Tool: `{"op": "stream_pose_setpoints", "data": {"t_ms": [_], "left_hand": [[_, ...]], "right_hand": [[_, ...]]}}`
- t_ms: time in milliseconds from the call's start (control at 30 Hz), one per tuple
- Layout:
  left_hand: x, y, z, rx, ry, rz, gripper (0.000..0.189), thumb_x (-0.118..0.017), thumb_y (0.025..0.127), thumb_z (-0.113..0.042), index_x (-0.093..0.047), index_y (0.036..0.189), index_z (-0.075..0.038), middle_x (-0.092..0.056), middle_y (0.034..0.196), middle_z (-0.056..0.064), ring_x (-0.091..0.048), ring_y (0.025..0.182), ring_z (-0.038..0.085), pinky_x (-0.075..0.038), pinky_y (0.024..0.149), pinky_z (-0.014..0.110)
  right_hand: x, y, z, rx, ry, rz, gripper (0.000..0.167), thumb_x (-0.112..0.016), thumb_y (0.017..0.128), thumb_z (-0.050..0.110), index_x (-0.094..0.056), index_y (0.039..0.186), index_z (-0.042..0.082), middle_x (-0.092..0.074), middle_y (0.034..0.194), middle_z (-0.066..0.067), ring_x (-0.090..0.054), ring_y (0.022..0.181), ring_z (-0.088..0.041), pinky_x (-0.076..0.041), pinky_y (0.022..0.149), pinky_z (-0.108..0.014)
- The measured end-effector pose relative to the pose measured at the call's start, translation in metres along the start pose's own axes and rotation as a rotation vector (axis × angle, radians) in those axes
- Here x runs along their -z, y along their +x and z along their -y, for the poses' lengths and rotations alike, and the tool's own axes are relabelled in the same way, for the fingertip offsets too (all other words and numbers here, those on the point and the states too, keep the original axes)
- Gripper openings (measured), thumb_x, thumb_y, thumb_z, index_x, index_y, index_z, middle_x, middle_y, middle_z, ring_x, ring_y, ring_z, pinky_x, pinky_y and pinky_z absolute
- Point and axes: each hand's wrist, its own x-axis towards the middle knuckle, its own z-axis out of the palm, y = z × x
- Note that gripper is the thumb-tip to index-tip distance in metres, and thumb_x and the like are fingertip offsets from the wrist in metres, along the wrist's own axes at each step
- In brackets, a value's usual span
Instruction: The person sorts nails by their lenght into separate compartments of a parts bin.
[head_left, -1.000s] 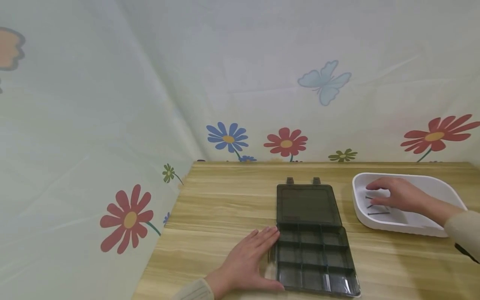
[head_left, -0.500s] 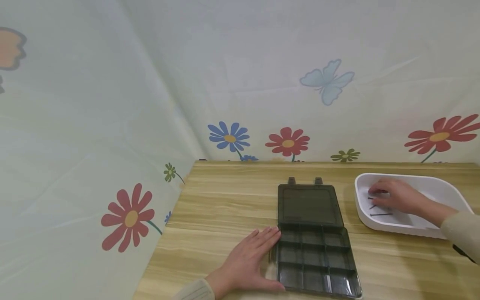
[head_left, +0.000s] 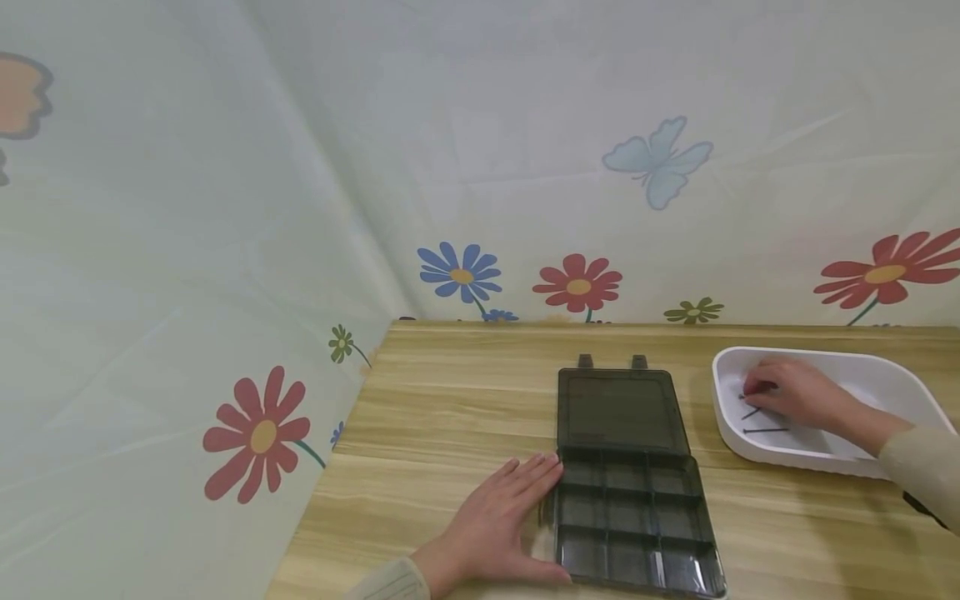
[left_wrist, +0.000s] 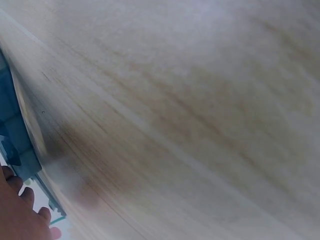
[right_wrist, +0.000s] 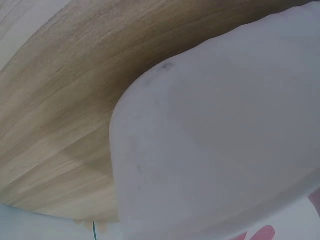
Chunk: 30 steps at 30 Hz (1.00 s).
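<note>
A dark translucent compartment box [head_left: 622,492] lies with its lid [head_left: 618,408] folded back. My left hand [head_left: 487,525] rests by its left side, fingers straight, fingertips and thumb touching the edge. In the left wrist view, part of that hand [left_wrist: 20,210] shows beside the box [left_wrist: 12,125]. My right hand [head_left: 802,396] reaches into a white tray [head_left: 885,392], thumb and fingers curled together on a thin dark nail, mostly hidden by them. Several similar nails, such as one nail [head_left: 765,430], lie below the fingertips. The right wrist view shows only the tray's outside [right_wrist: 210,130].
The wooden table [head_left: 435,400] carries the box and tray, with a strip of table between them. A flower-printed sheet [head_left: 510,167] hangs behind and to the left. Two latch tabs [head_left: 639,362] stick out from the lid's far edge.
My right hand's fingers and thumb have come together around a nail in the tray. The left hand stays against the box. The whole head view has shifted slightly.
</note>
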Motion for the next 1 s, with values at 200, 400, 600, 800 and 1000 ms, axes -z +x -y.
{"op": "stream_pose_setpoints", "data": {"t_ms": [200,400,600,800,1000], "left_hand": [[0.0,0.0,-0.001,-0.002,0.01,0.001,0.122,-0.057,0.084,-0.091,-0.024,0.171,-0.013,-0.026,0.177,0.002,-0.026,0.162,0.019,-0.029,0.131,0.044],[0.001,0.0,-0.002,0.003,-0.018,0.015,0.121,-0.058,0.085,-0.09,-0.023,0.172,-0.014,-0.023,0.178,0.001,-0.024,0.163,0.019,-0.028,0.131,0.045],[-0.002,0.001,-0.002,0.001,-0.012,0.012,0.122,-0.057,0.084,-0.092,-0.023,0.172,-0.014,-0.023,0.178,0.001,-0.025,0.163,0.019,-0.028,0.131,0.045],[-0.002,0.002,-0.002,-0.003,-0.019,0.011,0.122,-0.057,0.084,-0.091,-0.024,0.172,-0.014,-0.025,0.177,0.001,-0.026,0.162,0.019,-0.028,0.131,0.045],[-0.002,0.0,0.0,0.006,-0.014,0.008,0.122,-0.057,0.084,-0.092,-0.024,0.171,-0.013,-0.025,0.177,0.002,-0.026,0.162,0.019,-0.028,0.131,0.045]], "right_hand": [[-0.001,0.001,0.001,0.009,-0.015,-0.004,0.017,-0.088,0.084,0.005,-0.073,0.084,0.014,-0.062,0.08,0.013,-0.051,0.073,-0.003,-0.049,0.062,-0.03],[-0.004,0.002,0.004,0.022,-0.039,-0.016,0.021,-0.085,0.087,0.003,-0.067,0.081,0.012,-0.057,0.076,0.011,-0.048,0.073,-0.005,-0.046,0.062,-0.032],[-0.004,-0.003,0.005,0.031,-0.056,-0.02,0.021,-0.084,0.088,0.002,-0.066,0.083,0.01,-0.056,0.079,0.008,-0.049,0.075,-0.009,-0.047,0.064,-0.034],[0.009,-0.003,0.013,-0.042,-0.021,0.024,0.016,-0.082,0.091,0.004,-0.067,0.088,0.008,-0.059,0.081,0.006,-0.05,0.075,-0.009,-0.048,0.063,-0.031],[0.03,-0.001,0.031,-0.012,-0.004,-0.035,0.015,-0.084,0.091,0.004,-0.07,0.095,0.008,-0.064,0.086,0.008,-0.055,0.078,-0.007,-0.057,0.065,-0.03]]}}
